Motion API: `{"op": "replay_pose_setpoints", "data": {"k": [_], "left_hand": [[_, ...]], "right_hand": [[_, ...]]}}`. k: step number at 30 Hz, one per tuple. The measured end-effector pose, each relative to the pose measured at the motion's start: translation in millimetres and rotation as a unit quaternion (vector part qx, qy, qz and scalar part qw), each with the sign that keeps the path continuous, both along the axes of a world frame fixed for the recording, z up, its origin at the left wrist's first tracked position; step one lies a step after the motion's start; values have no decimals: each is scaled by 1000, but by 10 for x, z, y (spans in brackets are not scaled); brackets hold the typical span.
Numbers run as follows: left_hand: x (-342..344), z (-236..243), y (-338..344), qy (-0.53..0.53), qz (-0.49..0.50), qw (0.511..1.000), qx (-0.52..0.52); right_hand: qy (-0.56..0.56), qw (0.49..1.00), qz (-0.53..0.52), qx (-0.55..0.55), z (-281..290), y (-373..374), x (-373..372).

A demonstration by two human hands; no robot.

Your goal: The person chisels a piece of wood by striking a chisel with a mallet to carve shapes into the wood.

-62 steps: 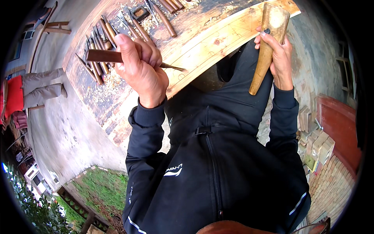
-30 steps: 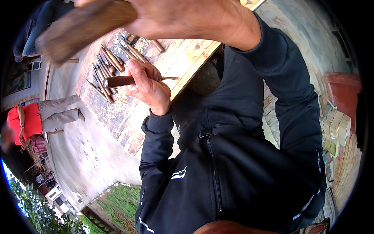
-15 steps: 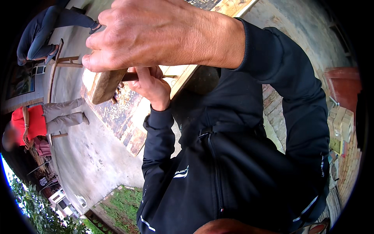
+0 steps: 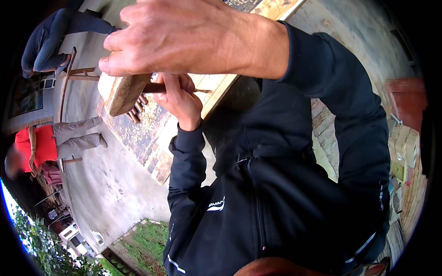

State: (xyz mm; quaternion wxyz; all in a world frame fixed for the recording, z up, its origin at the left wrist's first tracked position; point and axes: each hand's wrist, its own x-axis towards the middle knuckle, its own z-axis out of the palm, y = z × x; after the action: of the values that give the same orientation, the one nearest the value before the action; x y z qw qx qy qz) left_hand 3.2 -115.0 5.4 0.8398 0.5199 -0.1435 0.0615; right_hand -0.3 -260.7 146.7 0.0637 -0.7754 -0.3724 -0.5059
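Note:
My right hand [image 4: 184, 41] reaches across the top of the view, fingers closed round a wooden mallet [image 4: 120, 95]; its grip is hidden behind the hand. The mallet's head meets, or nearly meets, the end of a chisel's dark wooden handle [image 4: 153, 88]. Below it, my left hand [image 4: 183, 103] is wrapped round that chisel. Its metal blade [image 4: 201, 90] points right, with the tip at a pale wooden board [image 4: 222, 87] that carries drawn marks. Part of the board lies hidden under my right hand and wrist.
Several tools with round wooden handles [image 4: 135, 110] lie among shavings on the worn workbench [image 4: 159, 168]. At the left are a person in a red shirt [image 4: 43, 145], another in dark clothes [image 4: 50, 39] and a wooden bench [image 4: 66, 87]. Stacked blocks [image 4: 405, 145] stand far right.
The mallet and my right hand have shifted slightly upward in the view, uncovering more of the loose tool handles. My left hand and the chisel stay almost in place.

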Motion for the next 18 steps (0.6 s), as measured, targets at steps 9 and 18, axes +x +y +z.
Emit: {"op": "replay_pose_setpoints", "data": {"k": [9, 18], "left_hand": [[1, -23, -38, -36, -57, 997, 27], [47, -13, 7, -14, -95, 995, 9]], "right_hand": [[99, 990, 20, 104, 216, -114, -21], [11, 998, -54, 36, -80, -9, 2]]}}
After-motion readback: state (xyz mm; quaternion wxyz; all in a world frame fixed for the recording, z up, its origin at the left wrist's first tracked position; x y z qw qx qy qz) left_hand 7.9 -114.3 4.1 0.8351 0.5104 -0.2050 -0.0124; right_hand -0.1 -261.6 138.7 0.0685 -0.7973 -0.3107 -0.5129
